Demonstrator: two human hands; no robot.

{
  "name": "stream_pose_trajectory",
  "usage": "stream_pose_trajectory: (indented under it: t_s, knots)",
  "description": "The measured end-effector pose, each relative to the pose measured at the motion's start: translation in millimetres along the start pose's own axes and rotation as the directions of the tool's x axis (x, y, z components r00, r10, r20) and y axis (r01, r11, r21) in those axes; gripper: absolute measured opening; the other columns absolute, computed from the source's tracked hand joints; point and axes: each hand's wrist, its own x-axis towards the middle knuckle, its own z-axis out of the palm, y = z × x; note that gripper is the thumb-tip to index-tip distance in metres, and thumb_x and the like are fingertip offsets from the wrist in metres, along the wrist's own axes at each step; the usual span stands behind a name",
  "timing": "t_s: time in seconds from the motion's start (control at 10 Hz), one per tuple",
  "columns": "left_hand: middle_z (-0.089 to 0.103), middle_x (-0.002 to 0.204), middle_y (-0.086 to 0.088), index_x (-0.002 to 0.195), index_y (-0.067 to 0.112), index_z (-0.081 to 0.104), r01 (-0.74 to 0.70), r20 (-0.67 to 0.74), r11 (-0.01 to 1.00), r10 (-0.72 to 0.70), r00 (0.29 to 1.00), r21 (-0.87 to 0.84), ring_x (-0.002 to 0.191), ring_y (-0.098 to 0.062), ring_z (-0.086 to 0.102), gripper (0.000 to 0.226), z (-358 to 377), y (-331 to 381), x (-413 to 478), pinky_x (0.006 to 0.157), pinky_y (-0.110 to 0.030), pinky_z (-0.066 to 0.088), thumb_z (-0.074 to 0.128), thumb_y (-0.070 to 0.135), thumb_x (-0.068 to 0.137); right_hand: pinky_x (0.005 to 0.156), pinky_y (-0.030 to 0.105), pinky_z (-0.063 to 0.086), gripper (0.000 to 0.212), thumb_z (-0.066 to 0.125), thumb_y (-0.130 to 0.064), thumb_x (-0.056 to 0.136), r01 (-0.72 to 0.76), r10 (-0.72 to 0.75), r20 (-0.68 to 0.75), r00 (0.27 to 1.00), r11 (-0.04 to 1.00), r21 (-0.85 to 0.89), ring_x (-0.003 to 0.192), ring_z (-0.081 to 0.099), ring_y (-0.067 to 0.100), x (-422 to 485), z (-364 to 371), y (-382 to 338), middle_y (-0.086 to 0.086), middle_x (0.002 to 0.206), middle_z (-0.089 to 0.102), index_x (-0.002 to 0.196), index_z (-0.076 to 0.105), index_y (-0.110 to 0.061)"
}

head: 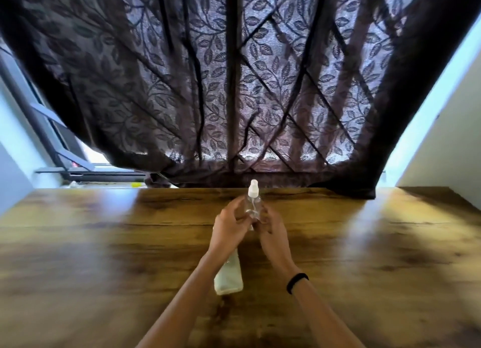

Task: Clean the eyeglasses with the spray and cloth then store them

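Observation:
A clear spray bottle (253, 206) with a white nozzle stands upright at the far middle of the wooden table (104, 243). My left hand (229, 228) curls around its left side and my right hand (272, 230) closes on its right side, so both hold its lower body. A cream-coloured pouch or folded cloth (229, 277) lies on the table, partly under my left wrist. I cannot make out the eyeglasses; the hands hide whatever is between the palms.
A dark leaf-patterned curtain (234, 87) hangs just behind the table's far edge, right behind the bottle. A wall (447, 139) closes in the right side. There is a black band on my right wrist (297, 282).

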Motion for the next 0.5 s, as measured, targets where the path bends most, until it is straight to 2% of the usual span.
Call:
stream_pose_trajectory:
  t_s: [0.1,0.2,0.3,0.4,0.5]
  knots:
    - [0.062,0.121,0.001,0.127,0.018,0.05,0.018,-0.001,1.0,-0.018,1.0,-0.004,0.094,-0.001,0.059,0.049,-4,-9,-2,0.065,-0.001,0.044,0.067,0.013,0.082,0.08,0.021,0.05,0.026,0.053,-0.02,0.09,-0.017,0.017,0.031,0.999,1.0,0.01,0.1,0.055,0.002,-2,6,6,-0.007,0.116,0.055,0.11,0.047,-0.036]
    - [0.062,0.121,0.001,0.128,0.017,0.049,0.003,-0.013,0.999,-0.002,1.0,0.041,0.103,-0.005,0.057,0.05,-2,-16,-4,0.071,0.0,0.04,0.067,0.012,0.082,0.067,0.007,0.047,0.034,0.054,-0.018,0.089,-0.015,0.014,0.058,0.998,1.0,0.006,0.093,0.054,-0.008,-2,6,9,-0.023,0.102,0.052,0.103,0.041,-0.047]
    - [0.06,0.124,-0.002,0.13,0.015,0.047,-0.012,-0.027,0.995,0.015,1.0,0.1,0.107,-0.008,0.054,0.051,-1,-16,-4,0.077,-0.002,0.039,0.066,0.012,0.082,0.069,0.006,0.046,0.037,0.055,-0.014,0.089,-0.025,0.028,0.073,0.997,0.999,-0.046,0.096,0.056,-0.001,-1,-1,8,-0.02,0.103,0.054,0.106,0.042,-0.044]
    - [0.05,0.135,-0.007,0.134,0.014,0.041,-0.039,-0.068,0.978,0.054,0.996,0.205,0.126,-0.021,0.041,0.056,-1,-14,-3,0.102,-0.028,0.034,0.064,0.012,0.083,0.093,0.023,0.044,0.047,0.054,-0.023,0.09,0.001,0.009,0.078,0.997,0.992,-0.13,0.116,0.051,0.017,4,-11,5,0.002,0.129,0.053,0.133,0.037,-0.02]
    - [0.04,0.143,-0.01,0.137,0.014,0.036,-0.108,-0.121,0.918,0.165,0.979,0.381,0.133,-0.026,0.029,0.055,-5,-5,-2,0.107,-0.039,0.029,0.059,0.02,0.087,0.106,0.041,0.037,0.054,0.051,-0.03,0.091,0.118,-0.109,0.05,0.993,0.965,-0.235,0.13,0.039,0.02,9,-22,-4,0.006,0.143,0.04,0.139,0.03,-0.018]
